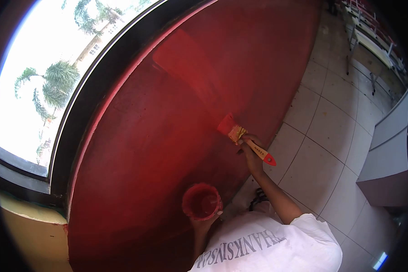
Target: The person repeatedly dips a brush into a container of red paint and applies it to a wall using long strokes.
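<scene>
My right hand (251, 147) is closed round a paintbrush (236, 134) with a wooden, red-tipped handle. Its red-coated bristles touch the red wall (158, 131) near the middle of the view. A wetter, brighter streak runs from the bristles up and left along that wall. Low in the view, my left hand (205, 225) grips a small paint bucket (201, 201) from beneath and the side. Red paint coats the bucket's inside and rim, and some lies at its bottom. Part of the left hand's fingers is hidden by the bucket.
A black-framed window (88, 86) borders the wall on the left, above a yellow wall section (31, 235). Pale floor tiles (319, 158) stretch along the right. White-topped desks (371, 45) stand at upper right, and a grey cabinet-like object (390, 149) at the right edge.
</scene>
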Demonstrator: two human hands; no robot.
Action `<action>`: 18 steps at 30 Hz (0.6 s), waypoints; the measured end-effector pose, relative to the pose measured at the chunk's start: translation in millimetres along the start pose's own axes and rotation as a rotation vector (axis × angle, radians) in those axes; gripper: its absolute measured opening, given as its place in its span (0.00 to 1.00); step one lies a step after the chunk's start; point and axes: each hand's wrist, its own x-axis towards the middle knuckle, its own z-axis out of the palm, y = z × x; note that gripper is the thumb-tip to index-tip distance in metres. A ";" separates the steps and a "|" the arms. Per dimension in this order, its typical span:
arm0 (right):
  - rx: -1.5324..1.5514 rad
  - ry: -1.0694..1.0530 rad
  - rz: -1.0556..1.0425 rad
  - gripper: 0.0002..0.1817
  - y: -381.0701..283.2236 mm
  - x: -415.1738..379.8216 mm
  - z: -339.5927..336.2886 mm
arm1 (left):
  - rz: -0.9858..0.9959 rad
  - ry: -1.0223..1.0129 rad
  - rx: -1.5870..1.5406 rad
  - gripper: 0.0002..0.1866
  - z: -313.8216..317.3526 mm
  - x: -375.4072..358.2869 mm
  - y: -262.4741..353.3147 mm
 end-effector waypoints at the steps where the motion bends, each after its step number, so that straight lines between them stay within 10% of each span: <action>1: -0.013 0.017 0.030 0.09 1.1 -2.0 -3.6 | -0.011 -0.014 -0.008 0.50 -1.1 -0.7 -1.6; 18: 0.267 -0.130 -0.497 0.13 -158.8 48.9 69.2 | -0.085 -0.046 -0.110 0.50 -11.7 -8.6 -20.7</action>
